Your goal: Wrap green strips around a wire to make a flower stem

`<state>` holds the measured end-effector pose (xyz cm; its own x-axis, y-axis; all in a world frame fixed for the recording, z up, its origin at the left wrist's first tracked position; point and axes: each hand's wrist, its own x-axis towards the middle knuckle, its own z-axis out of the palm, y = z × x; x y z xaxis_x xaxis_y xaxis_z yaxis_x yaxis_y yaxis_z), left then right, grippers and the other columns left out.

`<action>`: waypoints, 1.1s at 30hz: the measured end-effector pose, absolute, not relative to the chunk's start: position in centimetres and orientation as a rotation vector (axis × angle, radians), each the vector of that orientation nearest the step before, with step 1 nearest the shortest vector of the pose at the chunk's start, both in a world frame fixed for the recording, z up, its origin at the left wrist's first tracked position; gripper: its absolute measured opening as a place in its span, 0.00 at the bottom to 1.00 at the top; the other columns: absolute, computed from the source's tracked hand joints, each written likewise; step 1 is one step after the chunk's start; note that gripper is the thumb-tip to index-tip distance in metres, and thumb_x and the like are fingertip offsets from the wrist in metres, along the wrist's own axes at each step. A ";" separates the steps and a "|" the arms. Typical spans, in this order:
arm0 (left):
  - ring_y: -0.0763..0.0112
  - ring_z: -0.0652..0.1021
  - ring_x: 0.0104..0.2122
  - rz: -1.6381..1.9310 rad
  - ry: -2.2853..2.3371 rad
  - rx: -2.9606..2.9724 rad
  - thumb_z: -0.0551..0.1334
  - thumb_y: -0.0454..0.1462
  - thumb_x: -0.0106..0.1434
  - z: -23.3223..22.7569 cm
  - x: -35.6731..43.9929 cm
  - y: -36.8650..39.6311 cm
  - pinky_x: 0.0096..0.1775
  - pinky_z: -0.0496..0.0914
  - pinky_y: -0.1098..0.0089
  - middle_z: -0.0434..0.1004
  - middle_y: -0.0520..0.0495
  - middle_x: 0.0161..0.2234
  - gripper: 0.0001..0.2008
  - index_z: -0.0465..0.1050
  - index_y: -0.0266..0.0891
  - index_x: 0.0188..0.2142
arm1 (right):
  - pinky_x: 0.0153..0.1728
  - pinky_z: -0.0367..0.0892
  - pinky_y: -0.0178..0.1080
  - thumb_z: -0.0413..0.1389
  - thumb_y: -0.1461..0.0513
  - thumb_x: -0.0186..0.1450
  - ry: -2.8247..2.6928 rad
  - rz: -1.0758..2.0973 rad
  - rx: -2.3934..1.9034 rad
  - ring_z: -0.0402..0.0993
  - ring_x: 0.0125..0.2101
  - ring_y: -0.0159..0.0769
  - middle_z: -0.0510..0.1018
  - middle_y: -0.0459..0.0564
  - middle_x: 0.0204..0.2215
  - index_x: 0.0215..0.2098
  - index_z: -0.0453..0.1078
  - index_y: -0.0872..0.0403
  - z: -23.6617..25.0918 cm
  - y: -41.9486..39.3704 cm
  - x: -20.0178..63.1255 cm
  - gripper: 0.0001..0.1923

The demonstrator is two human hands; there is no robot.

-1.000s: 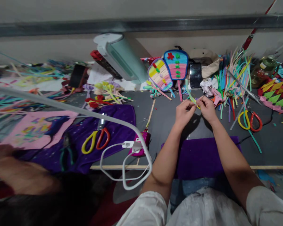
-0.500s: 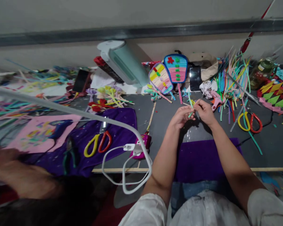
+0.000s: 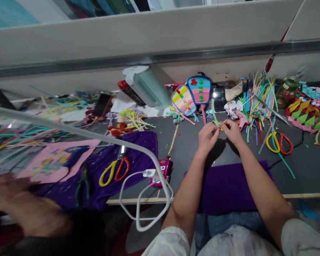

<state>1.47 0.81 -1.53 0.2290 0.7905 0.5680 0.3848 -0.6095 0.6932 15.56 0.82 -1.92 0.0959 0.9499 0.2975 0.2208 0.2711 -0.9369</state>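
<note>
My left hand [image 3: 208,137] and my right hand [image 3: 232,130] meet above the dark grey table [image 3: 186,153], fingertips pinched together on a thin green and yellow pipe cleaner [image 3: 214,115] that sticks up between them. A purple cloth [image 3: 229,185] lies under my forearms near the table's front edge. Just beyond my hands stand two small striped craft fans [image 3: 193,94].
A heap of coloured pipe cleaners [image 3: 258,96] and yellow-red scissors [image 3: 278,142] lie at the right. At the left are a second pair of scissors [image 3: 114,170] on purple fabric, a white cable [image 3: 138,199], a pink glue gun [image 3: 162,170] and another person's blurred arm [image 3: 24,209].
The view has tilted up, showing more wall. My hands stay together on the pipe cleaner, fingers shifting slightly. The other person's arm at the left has moved a little.
</note>
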 end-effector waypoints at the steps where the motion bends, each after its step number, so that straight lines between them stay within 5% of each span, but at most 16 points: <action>1: 0.70 0.71 0.32 1.347 1.093 2.222 0.58 0.39 0.62 -1.6 1.5 0.7 0.37 0.64 0.69 0.71 0.48 0.28 0.09 0.70 0.39 0.27 | 0.25 0.56 0.34 0.54 0.52 0.60 -1.377 0.795 -1.204 0.61 0.22 0.29 0.68 0.43 0.20 0.26 0.67 0.55 -2.0 0.9 15.6 0.14; 9: 0.67 0.71 0.34 1.339 1.209 2.588 0.56 0.36 0.64 -2.0 1.2 0.6 0.37 0.62 0.68 0.73 0.45 0.31 0.07 0.71 0.40 0.30 | 0.25 0.54 0.34 0.54 0.52 0.59 -1.341 0.845 -1.180 0.57 0.21 0.28 0.65 0.42 0.18 0.21 0.65 0.55 -2.6 1.3 15.7 0.16; 17: 0.73 0.69 0.26 1.420 1.085 1.875 0.62 0.40 0.58 -1.4 1.7 0.4 0.33 0.64 0.70 0.69 0.50 0.24 0.11 0.69 0.38 0.21 | 0.28 0.56 0.35 0.51 0.56 0.62 -1.464 0.734 -1.096 0.60 0.24 0.29 0.65 0.42 0.21 0.24 0.65 0.54 -1.5 0.5 15.4 0.12; 25: 0.75 0.69 0.19 0.928 0.825 0.962 0.67 0.37 0.44 -1.3 0.6 1.3 0.24 0.67 0.71 0.68 0.52 0.19 0.09 0.69 0.36 0.22 | 0.30 0.58 0.35 0.53 0.54 0.61 -1.510 0.924 -0.877 0.62 0.26 0.30 0.66 0.43 0.23 0.24 0.64 0.53 -1.1 0.0 15.2 0.13; 33: 0.76 0.68 0.20 1.065 0.906 1.125 0.67 0.41 0.48 -1.4 1.2 1.2 0.27 0.67 0.72 0.67 0.52 0.19 0.12 0.67 0.37 0.20 | 0.28 0.58 0.34 0.55 0.51 0.60 -1.393 0.997 -0.915 0.61 0.24 0.28 0.67 0.43 0.21 0.23 0.66 0.55 -1.3 0.3 15.2 0.16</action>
